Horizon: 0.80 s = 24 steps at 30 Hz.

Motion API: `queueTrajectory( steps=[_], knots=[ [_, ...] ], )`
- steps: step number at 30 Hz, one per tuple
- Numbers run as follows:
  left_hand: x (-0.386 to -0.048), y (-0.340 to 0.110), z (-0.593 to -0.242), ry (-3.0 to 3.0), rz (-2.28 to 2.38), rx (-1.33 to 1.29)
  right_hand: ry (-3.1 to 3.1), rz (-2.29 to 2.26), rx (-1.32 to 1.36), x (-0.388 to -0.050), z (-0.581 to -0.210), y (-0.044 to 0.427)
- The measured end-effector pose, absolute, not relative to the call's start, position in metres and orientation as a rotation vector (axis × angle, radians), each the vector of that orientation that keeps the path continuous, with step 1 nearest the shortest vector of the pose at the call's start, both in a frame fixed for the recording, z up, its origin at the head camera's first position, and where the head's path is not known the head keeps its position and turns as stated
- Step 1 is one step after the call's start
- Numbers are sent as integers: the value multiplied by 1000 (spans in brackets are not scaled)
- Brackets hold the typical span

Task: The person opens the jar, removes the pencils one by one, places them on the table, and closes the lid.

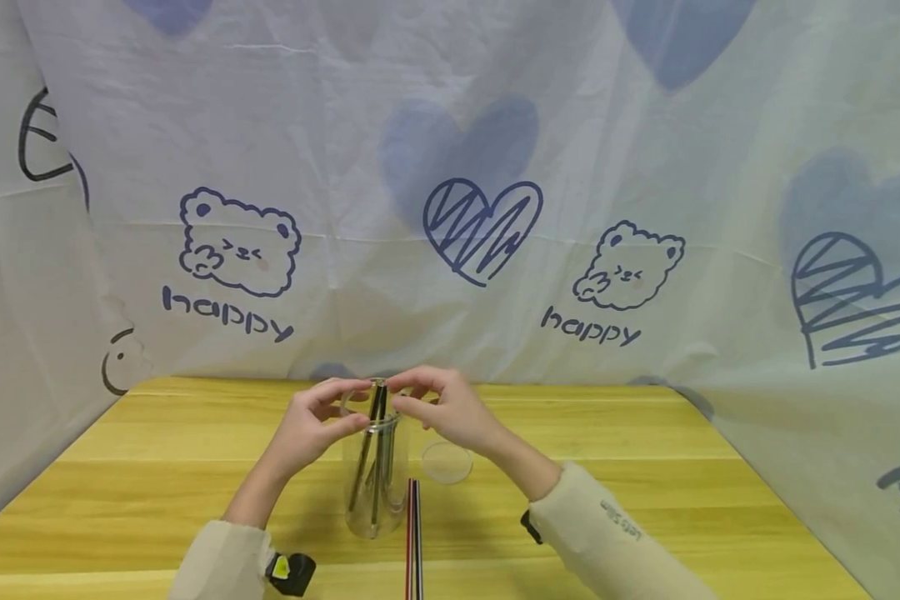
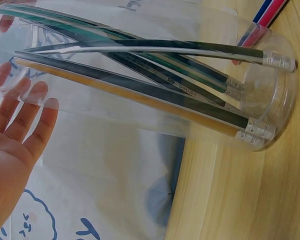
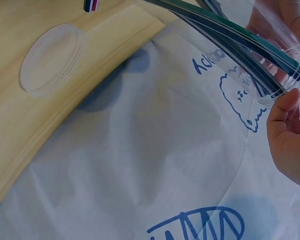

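Note:
A clear plastic jar [image 2: 286, 97] stands on the table, with several pencils [image 2: 140, 91] leaning inside it. The pencils are dark green, black and one yellowish; their metal ferrules rest at the jar's bottom. My left hand [image 1: 311, 425] holds the jar's mouth from the left, thumb in front and fingers behind. On the other side, my right hand [image 1: 442, 408] has its thumb and fingertips at the rim, close to the pencils' upper ends. In the right wrist view, the right thumb touches the rim [image 3: 296, 80], while the left hand shows behind the jar.
A round clear lid [image 1: 447, 462] lies flat to the right of the jar. Several more pencils [image 1: 414, 533], red and dark blue among them, lie in front of it on the wooden table [image 1: 607, 467]. A printed cloth [image 1: 360, 275] hangs behind the table's far edge.

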<state>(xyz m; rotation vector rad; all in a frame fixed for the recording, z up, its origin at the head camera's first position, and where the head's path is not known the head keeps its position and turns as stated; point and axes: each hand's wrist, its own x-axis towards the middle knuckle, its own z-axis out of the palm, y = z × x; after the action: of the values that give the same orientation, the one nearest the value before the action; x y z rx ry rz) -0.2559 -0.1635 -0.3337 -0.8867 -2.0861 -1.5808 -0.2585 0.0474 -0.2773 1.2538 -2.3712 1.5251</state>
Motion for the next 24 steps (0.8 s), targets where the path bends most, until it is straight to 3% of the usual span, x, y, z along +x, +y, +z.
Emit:
queueTrajectory(
  steps=[24],
  knots=[
    [-256, -164, -334, -2089, -1582, -893, -2566, 809, 1503, -261, -266, 43]
  ],
)
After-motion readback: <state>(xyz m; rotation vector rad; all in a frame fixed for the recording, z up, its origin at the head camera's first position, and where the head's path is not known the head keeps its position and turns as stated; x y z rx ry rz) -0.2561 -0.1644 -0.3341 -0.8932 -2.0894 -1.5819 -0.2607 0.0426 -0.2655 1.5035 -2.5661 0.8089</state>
